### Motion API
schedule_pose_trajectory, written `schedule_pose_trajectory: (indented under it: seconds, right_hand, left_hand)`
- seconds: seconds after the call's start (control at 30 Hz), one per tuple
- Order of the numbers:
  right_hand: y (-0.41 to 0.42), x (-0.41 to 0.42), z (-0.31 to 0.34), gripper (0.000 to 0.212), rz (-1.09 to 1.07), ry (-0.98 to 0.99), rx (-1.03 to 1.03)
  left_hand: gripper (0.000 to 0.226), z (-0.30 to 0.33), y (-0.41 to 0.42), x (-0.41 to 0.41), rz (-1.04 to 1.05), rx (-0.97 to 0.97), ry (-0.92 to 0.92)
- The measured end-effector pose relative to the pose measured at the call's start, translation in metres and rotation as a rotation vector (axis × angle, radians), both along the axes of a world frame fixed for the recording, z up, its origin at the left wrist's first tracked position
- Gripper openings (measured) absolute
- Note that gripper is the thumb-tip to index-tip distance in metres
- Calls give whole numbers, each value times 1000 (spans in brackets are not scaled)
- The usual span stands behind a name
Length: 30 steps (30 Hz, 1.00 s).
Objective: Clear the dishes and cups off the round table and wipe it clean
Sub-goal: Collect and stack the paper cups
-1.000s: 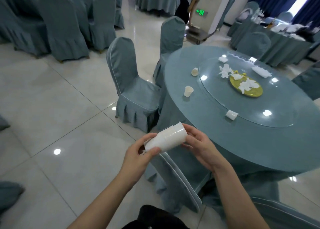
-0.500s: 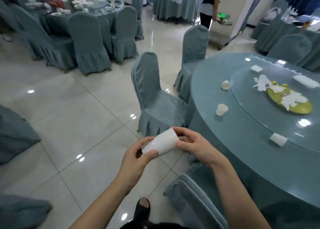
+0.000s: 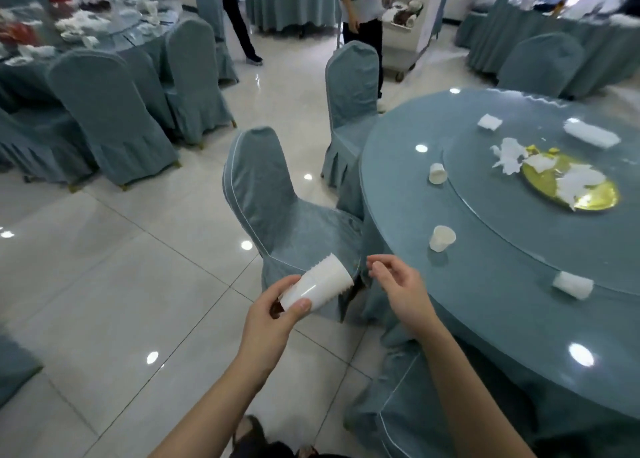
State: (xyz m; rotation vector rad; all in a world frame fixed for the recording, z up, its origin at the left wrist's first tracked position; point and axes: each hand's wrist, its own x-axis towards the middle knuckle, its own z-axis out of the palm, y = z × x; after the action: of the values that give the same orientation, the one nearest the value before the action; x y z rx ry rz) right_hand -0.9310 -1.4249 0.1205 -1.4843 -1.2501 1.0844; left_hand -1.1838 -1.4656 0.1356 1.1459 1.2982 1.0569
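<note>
My left hand [image 3: 273, 313] grips a stack of white paper cups [image 3: 317, 286] by its narrow end, lying sideways over the floor. My right hand [image 3: 398, 289] hovers just right of the stack with relaxed fingers, holding nothing. The round table [image 3: 485, 305] with a blue-grey cloth fills the right side. On it stand a white cup [image 3: 441, 238] near the edge and another cup [image 3: 436, 173] farther back; a third cup [image 3: 572, 285] lies on its side. A gold plate [image 3: 588, 194] with crumpled white napkins [image 3: 509, 154] sits on the glass turntable.
A covered chair [image 3: 277, 208] stands just left of the table, another chair [image 3: 351, 86] behind it. Folded white napkins [image 3: 590, 133] lie at the far side. Two people stand by a dish cart [image 3: 401, 14] at the back. Another littered table [image 3: 86, 31] is at the upper left.
My right hand has let go of the cup stack and drawn slightly away to the right. The view has swung left and back from the table.
</note>
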Motion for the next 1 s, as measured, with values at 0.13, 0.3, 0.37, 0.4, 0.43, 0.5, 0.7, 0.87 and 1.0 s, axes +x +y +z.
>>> schedule_pose_trajectory:
  seconds: [0.13, 0.3, 0.37, 0.4, 0.43, 0.5, 0.7, 0.87, 1.0]
  right_hand:
    - [26, 37, -40, 15, -199, -366, 19]
    - [57, 72, -64, 20, -386, -650, -60]
    - [67, 77, -64, 22, -474, -729, -86]
    - [70, 78, -62, 23, -511, -760, -111]
    - [73, 80, -60, 23, -540, -790, -144]
    - [76, 84, -54, 25, -585, -839, -226]
    - [63, 102, -53, 25, -772, -883, -341]
    - [58, 139, -63, 21, -932, -816, -365]
    - [65, 180, -77, 23, -990, -749, -435]
  left_hand:
    - [34, -12, 59, 19, -112, -40, 17]
    - [34, -23, 139, 48, -311, -55, 40]
    - [34, -24, 175, 58, -391, -41, 57]
    - [34, -22, 191, 63, -420, -29, 53]
    - [33, -20, 206, 68, -441, -16, 50]
    - [33, -16, 233, 82, -477, 3, 46]
    - [34, -19, 277, 133, -690, -11, -19]
    - [32, -20, 300, 169, -799, -16, -31]
    - [38, -20, 313, 205, -851, -33, 2]
